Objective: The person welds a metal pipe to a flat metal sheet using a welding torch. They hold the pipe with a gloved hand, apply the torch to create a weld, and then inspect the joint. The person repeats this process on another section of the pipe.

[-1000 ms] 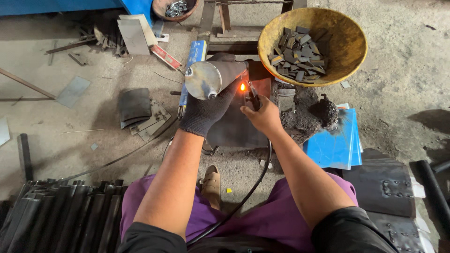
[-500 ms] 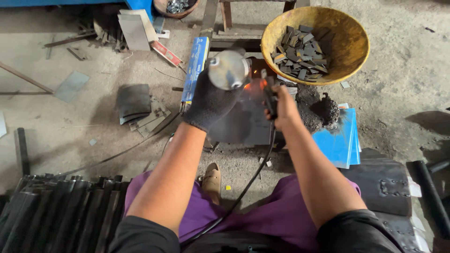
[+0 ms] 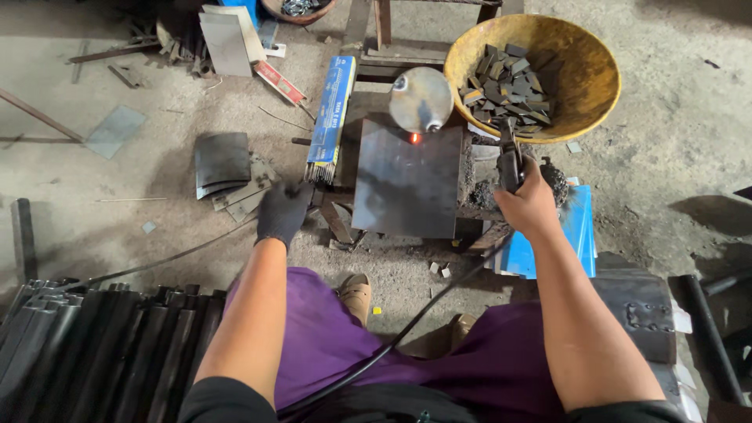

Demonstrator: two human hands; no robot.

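A dark steel plate lies in front of me on the floor. At its far edge stands a shiny round metal disc with an orange glowing spot just below it. My right hand, bare, grips a black welding electrode holder to the right of the plate; its cable runs back between my legs. My left hand, in a black glove, hovers low to the left of the plate, near a blue box of welding rods, holding nothing.
A yellow bowl holds several small dark metal pieces at the far right. Blue sheets lie at the right. Dark bent plates lie left, long black metal bars at the near left, and scrap strips at the far left.
My left hand has let go of the shiny disc and dropped back to the left. My right hand pulled the holder away to the right; the bright arc shrank to a small glow.
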